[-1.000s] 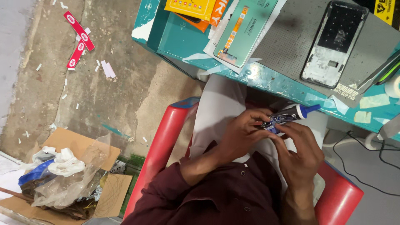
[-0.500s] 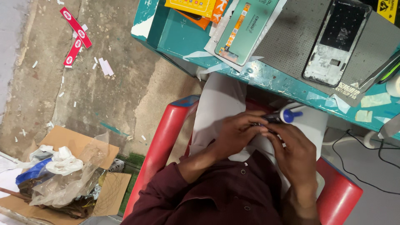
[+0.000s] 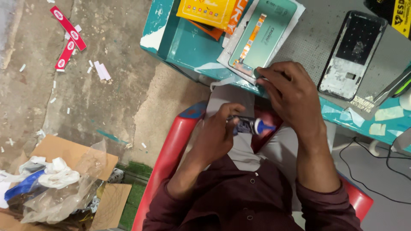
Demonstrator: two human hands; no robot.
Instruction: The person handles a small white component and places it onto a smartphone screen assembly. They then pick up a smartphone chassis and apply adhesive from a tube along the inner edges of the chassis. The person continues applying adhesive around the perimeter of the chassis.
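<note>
Small squeezable glue tube with a dark body and a blue-and-white nozzle end (image 3: 251, 125) is what the left hand (image 3: 218, 134) has, fingers closed round the body, nozzle sticking out toward 3 o'clock. It sits over the person's lap, above the red plastic chair (image 3: 169, 149), just at the 6 o'clock side of the teal workbench edge (image 3: 180, 47). Looks light and soft-walled, so squeezing the middle would probably push stuff out; holding it by the body near the back end, like the hand does here, seems the safer grip, and the cap end is likely slick

Right hand (image 3: 291, 92) is up at about 1 o'clock from the tube, well clear of it, knuckles bent and fingertips pressed down on the near corner of a flat pale-green phone back panel with an orange flex strip (image 3: 261, 40). Can't really tell whether it's pinching the panel or only pressing on it. That panel looks thin, stiff and easy to crack or scratch, so edges are where you'd want to take it

At 3 o'clock from that hand lies a bare grey metal phone frame (image 3: 353, 55) on the grey mat (image 3: 317, 30). Cardboard with crumpled plastic bags (image 3: 60, 184) sits on the floor down at 8 o'clock
</note>
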